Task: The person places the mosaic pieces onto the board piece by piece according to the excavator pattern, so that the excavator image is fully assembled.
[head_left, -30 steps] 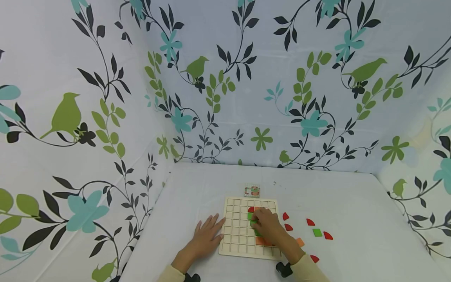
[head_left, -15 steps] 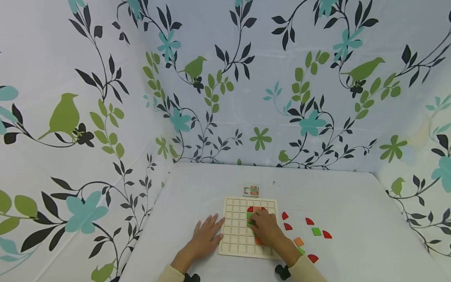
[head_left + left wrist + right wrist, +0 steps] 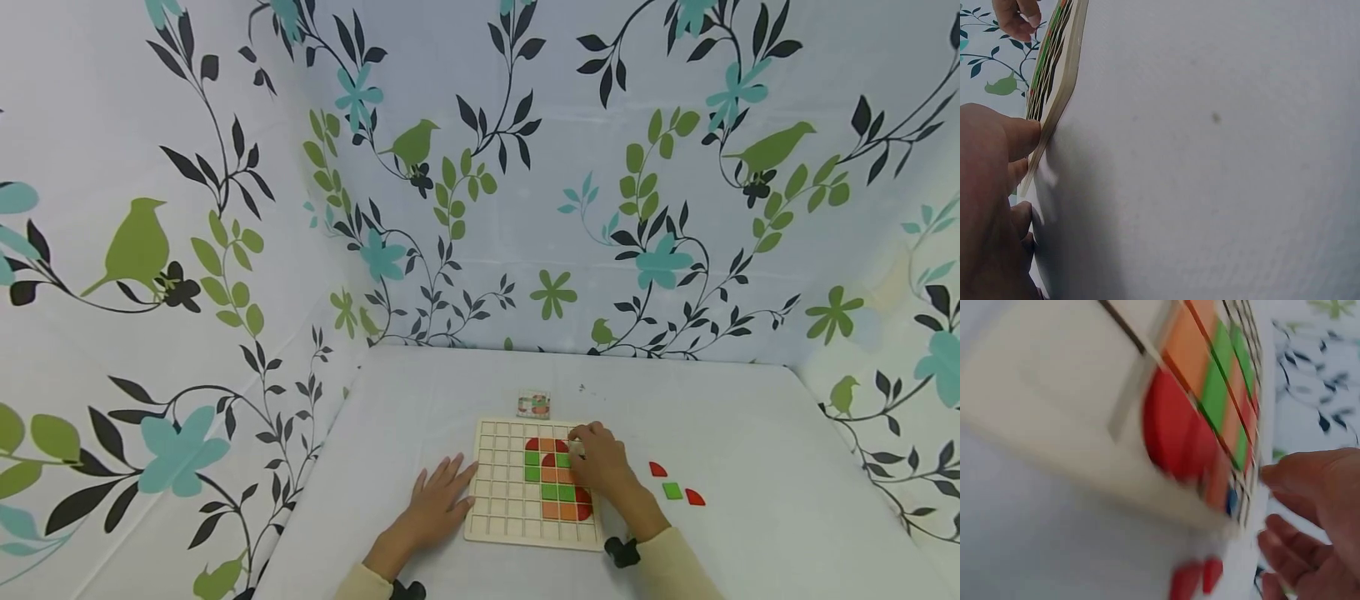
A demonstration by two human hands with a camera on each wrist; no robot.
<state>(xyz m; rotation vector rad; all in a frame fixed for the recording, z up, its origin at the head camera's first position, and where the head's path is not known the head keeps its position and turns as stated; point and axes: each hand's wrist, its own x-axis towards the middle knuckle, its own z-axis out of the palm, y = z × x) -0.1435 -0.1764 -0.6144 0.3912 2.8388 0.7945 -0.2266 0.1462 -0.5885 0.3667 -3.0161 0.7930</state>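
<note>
A square pale wooden grid board [image 3: 497, 500] lies on the table with red, orange and green tiles in its right part. My left hand [image 3: 440, 504] rests on the table at the board's left edge, fingers spread and fingertips touching it. My right hand [image 3: 602, 461] hovers at the board's right edge. In the right wrist view, the right fingers [image 3: 1310, 481] are bent loosely with a gap from the thumb and nothing between them. A green tile [image 3: 532, 474] sits in the leftmost filled column. A red quarter-round tile [image 3: 1179, 425] fills a near corner cell.
A small pattern card [image 3: 533, 404] lies just beyond the board. Right of my right hand are a loose green square tile [image 3: 672, 491] and two red quarter-round tiles, one nearer [image 3: 695, 497] and one farther [image 3: 657, 470]. A patterned cloth surrounds the white table.
My right hand has let go of the green tile in the left filled column and moved right to the board's edge, uncovering the tiles. My left hand has stayed still.
</note>
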